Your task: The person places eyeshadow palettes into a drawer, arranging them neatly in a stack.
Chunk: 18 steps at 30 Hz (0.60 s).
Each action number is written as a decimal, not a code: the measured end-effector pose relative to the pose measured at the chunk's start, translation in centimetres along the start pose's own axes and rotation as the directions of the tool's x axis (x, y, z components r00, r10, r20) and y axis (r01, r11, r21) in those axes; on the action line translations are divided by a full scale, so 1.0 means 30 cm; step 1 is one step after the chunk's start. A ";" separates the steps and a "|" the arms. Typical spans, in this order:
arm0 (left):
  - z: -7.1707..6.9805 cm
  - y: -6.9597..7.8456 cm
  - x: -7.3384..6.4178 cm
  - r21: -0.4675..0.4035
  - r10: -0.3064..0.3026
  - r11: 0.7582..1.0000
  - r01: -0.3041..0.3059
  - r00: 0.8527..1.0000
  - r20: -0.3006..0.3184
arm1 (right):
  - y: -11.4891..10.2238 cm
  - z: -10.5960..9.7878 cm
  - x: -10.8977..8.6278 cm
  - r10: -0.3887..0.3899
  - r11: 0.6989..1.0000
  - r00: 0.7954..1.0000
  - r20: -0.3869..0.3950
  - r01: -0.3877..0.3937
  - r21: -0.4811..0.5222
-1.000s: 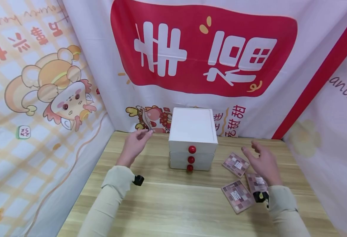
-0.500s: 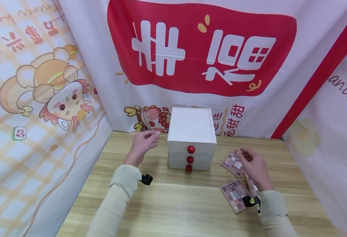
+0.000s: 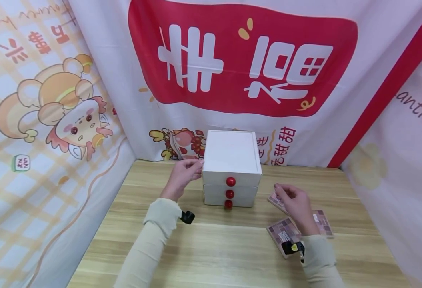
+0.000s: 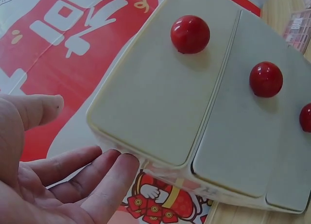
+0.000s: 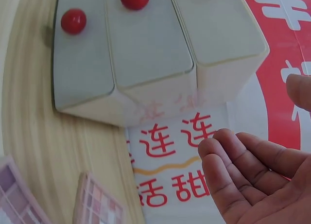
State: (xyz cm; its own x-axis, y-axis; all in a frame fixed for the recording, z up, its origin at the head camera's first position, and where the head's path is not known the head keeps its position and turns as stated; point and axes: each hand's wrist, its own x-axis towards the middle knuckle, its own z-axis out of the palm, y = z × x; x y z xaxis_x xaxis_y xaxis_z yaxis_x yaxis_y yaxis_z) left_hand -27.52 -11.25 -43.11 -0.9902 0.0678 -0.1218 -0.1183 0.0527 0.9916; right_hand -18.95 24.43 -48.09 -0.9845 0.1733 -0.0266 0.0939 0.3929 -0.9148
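A small white drawer box (image 3: pixel 232 152) with three round red knobs (image 3: pixel 230 182) on its front stands on the wooden table. My left hand (image 3: pixel 182 176) is at its left side; in the left wrist view the fingers (image 4: pixel 114 180) extend along that side, fingertips close against it, thumb apart. Whether they touch cannot be told. My right hand (image 3: pixel 297 206) hovers right of the box with nothing in it, fingers (image 5: pixel 218 175) loosely bent and thumb spread. Beneath and around it lie three flat checkered pink-and-mauve palettes, one in front (image 3: pixel 281 234), one behind (image 3: pixel 276 201), one at right (image 3: pixel 324 224).
A white cloth with a large red printed panel (image 3: pixel 239 108) hangs behind the box. Patterned cloths form walls at left (image 3: pixel 99 188) and right (image 3: pixel 387 160). Wooden tabletop (image 3: pixel 211 252) spreads in front of the box.
My left hand has moved right, up to the box's left side. My right hand has moved left and toward the box, over the palettes. The box and palettes stay in place.
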 end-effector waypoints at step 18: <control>0.024 -0.008 0.012 0.100 0.010 0.995 -0.006 0.999 -0.037 | -0.067 0.148 0.005 0.051 0.968 0.997 0.066 -0.065 0.244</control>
State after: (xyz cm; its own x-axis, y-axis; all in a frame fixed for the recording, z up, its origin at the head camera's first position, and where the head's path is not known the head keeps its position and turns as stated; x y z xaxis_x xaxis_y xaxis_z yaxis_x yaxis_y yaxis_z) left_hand -27.81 -10.51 -43.43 -0.9934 0.0312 -0.1099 -0.1040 0.1515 0.9830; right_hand -19.94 19.66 -48.03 -0.9860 0.1334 -0.0996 0.1192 0.1483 -0.9817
